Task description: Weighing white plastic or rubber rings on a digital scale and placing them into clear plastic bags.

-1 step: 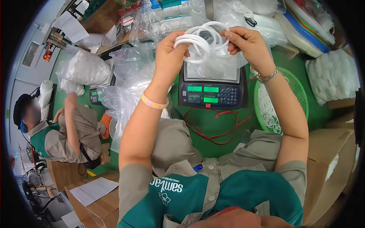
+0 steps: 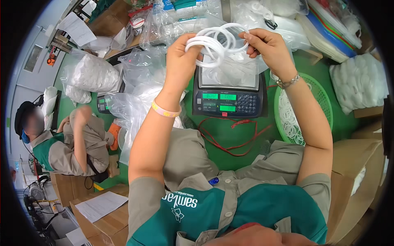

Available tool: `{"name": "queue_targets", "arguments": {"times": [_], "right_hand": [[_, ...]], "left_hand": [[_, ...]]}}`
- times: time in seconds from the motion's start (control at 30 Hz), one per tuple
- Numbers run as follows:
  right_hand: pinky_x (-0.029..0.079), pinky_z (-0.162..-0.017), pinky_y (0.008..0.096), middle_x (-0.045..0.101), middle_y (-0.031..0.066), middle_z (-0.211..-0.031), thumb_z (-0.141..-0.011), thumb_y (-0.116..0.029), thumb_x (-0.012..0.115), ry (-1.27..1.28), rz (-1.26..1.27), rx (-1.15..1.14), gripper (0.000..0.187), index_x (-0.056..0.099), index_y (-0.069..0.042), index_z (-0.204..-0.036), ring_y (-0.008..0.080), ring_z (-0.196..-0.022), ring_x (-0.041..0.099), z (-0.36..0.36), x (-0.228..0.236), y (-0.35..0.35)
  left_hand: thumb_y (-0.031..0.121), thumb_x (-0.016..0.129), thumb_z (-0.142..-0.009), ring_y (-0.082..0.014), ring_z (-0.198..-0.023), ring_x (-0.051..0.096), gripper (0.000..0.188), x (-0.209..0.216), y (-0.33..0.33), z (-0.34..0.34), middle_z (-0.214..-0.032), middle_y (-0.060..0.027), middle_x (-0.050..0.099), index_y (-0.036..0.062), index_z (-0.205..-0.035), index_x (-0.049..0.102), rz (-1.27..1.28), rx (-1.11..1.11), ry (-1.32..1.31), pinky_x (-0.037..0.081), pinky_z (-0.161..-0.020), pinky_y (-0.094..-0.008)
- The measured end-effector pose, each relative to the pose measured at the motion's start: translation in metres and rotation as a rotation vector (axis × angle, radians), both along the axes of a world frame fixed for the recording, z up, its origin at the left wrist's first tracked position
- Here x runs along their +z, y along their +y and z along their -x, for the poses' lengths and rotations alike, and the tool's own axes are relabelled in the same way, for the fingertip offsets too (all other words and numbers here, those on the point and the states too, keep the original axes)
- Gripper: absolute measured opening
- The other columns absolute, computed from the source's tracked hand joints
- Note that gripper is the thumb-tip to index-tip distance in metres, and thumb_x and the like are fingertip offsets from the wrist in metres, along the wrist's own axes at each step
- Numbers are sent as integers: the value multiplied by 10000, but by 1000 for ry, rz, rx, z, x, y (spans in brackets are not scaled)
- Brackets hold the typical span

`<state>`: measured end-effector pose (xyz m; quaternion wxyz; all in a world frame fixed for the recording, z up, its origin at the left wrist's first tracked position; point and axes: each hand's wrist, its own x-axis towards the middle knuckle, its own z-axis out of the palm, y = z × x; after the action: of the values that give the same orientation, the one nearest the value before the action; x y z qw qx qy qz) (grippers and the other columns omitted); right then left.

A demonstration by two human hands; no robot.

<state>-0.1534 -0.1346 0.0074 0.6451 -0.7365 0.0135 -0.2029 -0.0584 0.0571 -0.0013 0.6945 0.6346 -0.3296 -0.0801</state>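
Several thin white rings (image 2: 213,49) hang loosely between my two hands, above a weighing scale. My left hand (image 2: 180,54) is closed round one side of the bundle. With thumb and fingers pinched, my right hand (image 2: 264,46) grips the edge of a ring at the bundle's right end. Below them, the dark scale (image 2: 227,107) has lit green displays and a keypad. A clear plastic bag (image 2: 238,71) lies on its pan; its contents are hard to make out. More white rings (image 2: 288,123) lie in a green basket (image 2: 326,100) under my right forearm.
Filled clear bags (image 2: 152,88) stand left of the scale. A red cord (image 2: 217,143) lies in front. Cardboard boxes (image 2: 355,160) flank me, and a white sack (image 2: 359,84) sits far right. At left a co-worker (image 2: 65,147) sits near another scale (image 2: 103,103).
My left hand has shifted slightly left with its rings, while my right hand stays nearly in place. The co-worker's raised hand has come down a little.
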Motion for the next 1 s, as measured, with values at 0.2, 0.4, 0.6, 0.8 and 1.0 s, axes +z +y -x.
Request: {"name": "queue_targets", "arguments": {"times": [0.2, 0.4, 0.6, 0.8, 1.0], "right_hand": [[452, -493, 178, 569, 8, -635, -785, -178, 616, 72, 234, -193, 170, 609, -8, -790, 50, -547, 539, -14, -25, -21], [463, -513, 197, 589, 26, -688, -776, -150, 614, 101, 544, -231, 191, 623, -8, -903, 67, -590, 565, -24, -41, -28], [424, -693, 240, 540, 61, -1075, -793, -386, 547, 148, 53, 325, 576, 392, -83, -1258, 117, -887, 500, 1, 0, 11], [397, -796, 286, 473, 77, -1019, -635, -221, 708, 119, 336, 323, 844, 236, -70, -1318, 170, -925, 478, 11, -2, 33], [428, -757, 292, 525, 100, -941, -682, -239, 637, 125, 463, 143, 444, 520, -21, -1051, 186, -897, 507, 14, -11, 9]], "left_hand": [[79, 439, -849, -107, -671, 539, 136, 4, 5, -15, -785, -85, 594, 7, -954, 486, 192, 146, 82, 441, -654, -217], [172, 510, -847, -92, -544, 467, 186, 9, 2, -7, -660, -23, 456, 10, -920, 457, 178, 48, 137, 483, -562, -247], [21, 518, -769, -243, -719, 569, 284, 7, -4, 9, -834, -149, 548, -8, -1042, 444, -312, 172, -355, 463, -632, -314], [-44, 473, -699, -327, -809, 559, 388, 7, -17, 25, -924, -209, 537, -44, -1083, 417, -444, 117, -566, 444, -732, -375], [31, 580, -773, -104, -783, 527, 516, 18, -14, 32, -887, -65, 556, -4, -1228, 338, -226, -426, 50, 432, -698, -238]]}}
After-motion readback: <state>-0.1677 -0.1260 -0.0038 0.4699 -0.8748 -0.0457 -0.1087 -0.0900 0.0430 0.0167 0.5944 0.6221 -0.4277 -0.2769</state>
